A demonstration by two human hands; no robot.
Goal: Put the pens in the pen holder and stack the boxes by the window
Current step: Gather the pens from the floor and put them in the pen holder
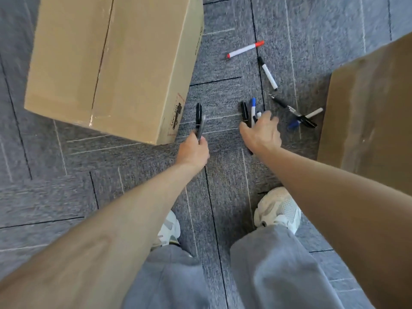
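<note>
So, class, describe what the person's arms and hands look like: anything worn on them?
The left forearm and right forearm are bare, with no sleeve in view. The left hand and right hand are bare too: no gloves, and no watch, bracelet or ring shows.

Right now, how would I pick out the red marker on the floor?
Start at the big cardboard box on the left. On the carpet to its right, the red marker lies farthest away. It alone has red ends; the white marker beside it has black.
</note>
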